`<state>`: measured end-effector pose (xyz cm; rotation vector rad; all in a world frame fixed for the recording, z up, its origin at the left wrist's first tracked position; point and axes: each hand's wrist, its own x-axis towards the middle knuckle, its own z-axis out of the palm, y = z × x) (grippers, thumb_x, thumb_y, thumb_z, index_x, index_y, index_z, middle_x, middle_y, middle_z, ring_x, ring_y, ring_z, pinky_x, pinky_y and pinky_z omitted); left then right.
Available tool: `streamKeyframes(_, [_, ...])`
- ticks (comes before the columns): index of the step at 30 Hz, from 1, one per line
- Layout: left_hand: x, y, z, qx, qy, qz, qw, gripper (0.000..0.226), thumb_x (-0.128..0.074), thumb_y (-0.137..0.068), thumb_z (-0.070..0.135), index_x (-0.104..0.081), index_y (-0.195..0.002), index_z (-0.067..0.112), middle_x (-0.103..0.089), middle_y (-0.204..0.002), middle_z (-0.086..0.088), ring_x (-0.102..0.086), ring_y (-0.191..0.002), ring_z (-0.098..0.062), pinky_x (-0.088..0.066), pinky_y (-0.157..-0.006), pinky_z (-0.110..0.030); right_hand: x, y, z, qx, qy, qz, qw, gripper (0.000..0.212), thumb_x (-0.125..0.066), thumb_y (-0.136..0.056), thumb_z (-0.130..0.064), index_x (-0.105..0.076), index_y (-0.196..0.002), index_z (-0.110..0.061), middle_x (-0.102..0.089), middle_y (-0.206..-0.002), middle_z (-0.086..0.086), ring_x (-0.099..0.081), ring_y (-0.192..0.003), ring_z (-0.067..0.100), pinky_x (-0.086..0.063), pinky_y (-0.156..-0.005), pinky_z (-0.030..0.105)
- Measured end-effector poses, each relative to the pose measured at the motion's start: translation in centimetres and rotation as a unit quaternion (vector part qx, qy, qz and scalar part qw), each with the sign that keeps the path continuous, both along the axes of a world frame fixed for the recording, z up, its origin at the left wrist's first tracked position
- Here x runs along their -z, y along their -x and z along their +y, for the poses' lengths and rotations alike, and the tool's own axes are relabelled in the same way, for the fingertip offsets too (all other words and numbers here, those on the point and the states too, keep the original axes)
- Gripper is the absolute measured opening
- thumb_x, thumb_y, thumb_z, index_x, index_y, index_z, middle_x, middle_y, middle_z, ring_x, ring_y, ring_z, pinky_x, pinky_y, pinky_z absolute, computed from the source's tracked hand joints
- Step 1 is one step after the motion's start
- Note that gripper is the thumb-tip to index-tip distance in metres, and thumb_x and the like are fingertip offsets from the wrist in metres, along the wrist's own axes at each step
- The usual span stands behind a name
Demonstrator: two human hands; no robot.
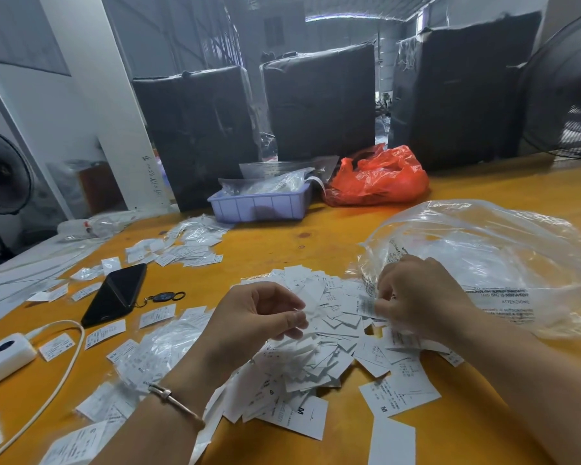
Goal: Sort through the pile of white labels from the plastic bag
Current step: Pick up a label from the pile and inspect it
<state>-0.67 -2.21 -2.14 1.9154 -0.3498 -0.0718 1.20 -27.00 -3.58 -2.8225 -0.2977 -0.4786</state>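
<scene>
A loose pile of white labels (319,344) lies in the middle of the orange table (316,236), right in front of me. A large clear plastic bag (483,256) lies crumpled at the right, its mouth toward the pile. My left hand (249,323) hovers over the left of the pile with thumb and fingers curled toward each other; whether they pinch a label is unclear. My right hand (416,297) pinches a small printed label (369,305) at the bag's mouth.
More labels and small clear bags lie scattered at the left. A black phone (114,293) with a key fob, a white power bank (4,357) and its cable sit at the left. A lilac tray (259,203) and a red bag (379,179) stand at the back.
</scene>
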Motion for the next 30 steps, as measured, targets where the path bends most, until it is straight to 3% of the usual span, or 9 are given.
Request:
streamKeyframes(4, [-0.1,-0.1,0.0,0.001,-0.003,-0.004,1.000,0.004,-0.070,-0.087,0.002,-0.072,-0.088,0.005,-0.076,-0.080,-0.010,-0.074,-0.073,-0.022,-0.055,-0.063,-0.022,-0.7,0.5,0.5,-0.019,-0.246,-0.035,0.968,0.013,-0.072,-0.077,-0.022,-0.073,-0.067,-0.013,-0.071,-0.080,0.000,-0.063,-0.078,0.017,-0.053,-0.072,0.038])
streamKeyframes(8, [-0.3,-0.1,0.0,0.000,0.011,0.001,1.000,0.005,-0.068,-0.090,0.007,-0.069,-0.089,0.003,-0.077,-0.081,-0.010,-0.074,-0.073,-0.024,-0.055,-0.061,-0.023,-1.6,1.2,0.9,-0.067,-0.514,0.057,0.853,0.014,-0.071,-0.076,-0.007,-0.072,-0.064,-0.013,-0.073,-0.073,0.002,-0.063,-0.067,0.009,-0.045,-0.067,0.029])
streamKeyframes(12, [-0.5,0.1,-0.1,0.005,0.046,0.009,0.999,0.010,-0.070,-0.086,0.010,-0.067,-0.090,0.002,-0.077,-0.082,-0.011,-0.075,-0.074,-0.026,-0.056,-0.059,-0.023,-2.1,1.4,1.3,-0.125,-0.620,0.149,0.760,0.017,-0.067,-0.077,-0.002,-0.066,-0.065,-0.014,-0.071,-0.075,0.009,-0.060,-0.067,0.013,-0.036,-0.070,0.031])
streamKeyframes(14, [-0.7,0.2,-0.1,0.011,0.067,0.008,0.998,0.021,-0.073,-0.079,0.017,-0.067,-0.091,0.001,-0.077,-0.084,-0.012,-0.075,-0.075,-0.027,-0.057,-0.060,-0.023,-2.1,1.5,1.5,-0.151,-0.640,0.168,0.735,0.008,-0.069,-0.069,-0.007,-0.065,-0.066,-0.013,-0.071,-0.075,0.010,-0.061,-0.065,0.015,-0.038,-0.070,0.031])
streamKeyframes(21, [-0.9,0.4,-0.2,0.015,0.103,-0.002,0.995,0.032,-0.081,-0.069,0.021,-0.070,-0.096,0.006,-0.077,-0.086,-0.012,-0.076,-0.077,-0.025,-0.057,-0.063,-0.022,-2.2,1.8,1.7,-0.165,-0.627,0.144,0.748,0.013,-0.072,-0.067,-0.008,-0.069,-0.063,-0.019,-0.071,-0.079,0.008,-0.058,-0.076,0.020,-0.039,-0.071,0.031])
streamKeyframes(25, [-0.9,0.6,-0.1,0.027,0.107,-0.006,0.994,0.026,-0.082,-0.068,0.025,-0.073,-0.087,0.009,-0.077,-0.086,-0.013,-0.075,-0.079,-0.025,-0.056,-0.062,-0.022,-2.4,2.8,2.3,-0.185,-0.565,-0.043,0.803,0.019,-0.069,-0.080,0.002,-0.072,-0.074,-0.016,-0.072,-0.075,0.005,-0.066,-0.070,0.016,-0.050,-0.061,0.023])
streamKeyframes(28, [-0.9,0.6,-0.1,0.036,0.095,-0.016,0.995,0.021,-0.080,-0.070,0.026,-0.075,-0.083,0.011,-0.077,-0.084,-0.013,-0.074,-0.077,-0.022,-0.055,-0.063,-0.022,-2.6,3.7,3.1,-0.199,-0.474,-0.144,0.846,0.014,-0.071,-0.082,-0.004,-0.073,-0.078,-0.018,-0.071,-0.074,0.006,-0.064,-0.069,0.032,-0.053,-0.062,0.042])
streamKeyframes(30, [-0.9,0.7,-0.2,0.035,0.085,-0.020,0.996,0.021,-0.079,-0.070,0.028,-0.076,-0.083,0.011,-0.077,-0.083,-0.012,-0.074,-0.076,-0.020,-0.055,-0.063,-0.021,-2.8,4.0,3.5,-0.210,-0.447,-0.168,0.853,0.010,-0.072,-0.083,-0.011,-0.072,-0.081,-0.021,-0.071,-0.074,0.000,-0.063,-0.066,0.030,-0.050,-0.061,0.045])
